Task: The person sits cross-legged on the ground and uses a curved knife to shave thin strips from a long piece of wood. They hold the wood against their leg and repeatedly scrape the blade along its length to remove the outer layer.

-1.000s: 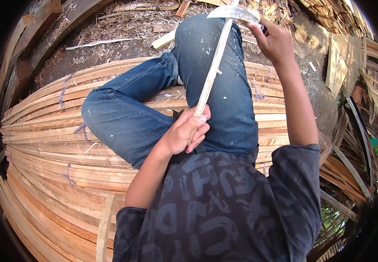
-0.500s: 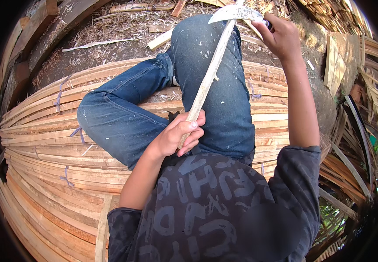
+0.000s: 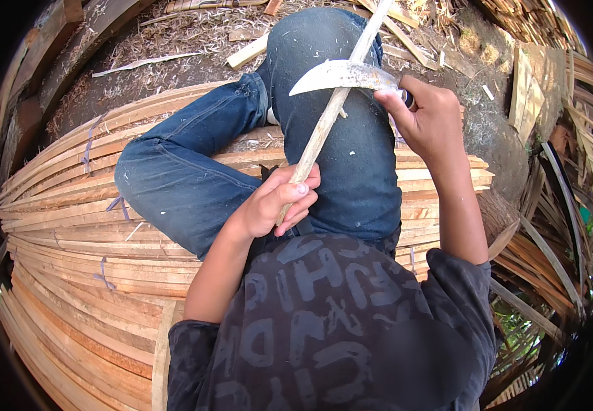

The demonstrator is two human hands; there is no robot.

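Note:
A long pale wooden stick [image 3: 322,128] slants from my lap up past my raised knee, its far end running out at the top edge. My left hand [image 3: 281,201] is closed around its near end, close to my belt. In my right hand [image 3: 427,118] is the dark handle of a curved knife [image 3: 341,75], with a broad, whitish, spotted blade. The blade lies across the stick above my thigh, its tip pointing left. Just below the blade, a small stub or shaving [image 3: 343,113] stands out from the stick's side.
I sit on bundled sawn wooden strips [image 3: 97,226], tied with purple cord [image 3: 91,145]. Shavings and offcuts [image 3: 248,51] litter the ground ahead. Thick beams [image 3: 80,58] stand at the far left. Split slats [image 3: 560,253] are piled along the right.
The knife in my right hand has come down along the stick toward me, from beyond the knee to over the thigh. My left hand keeps its hold and has barely shifted.

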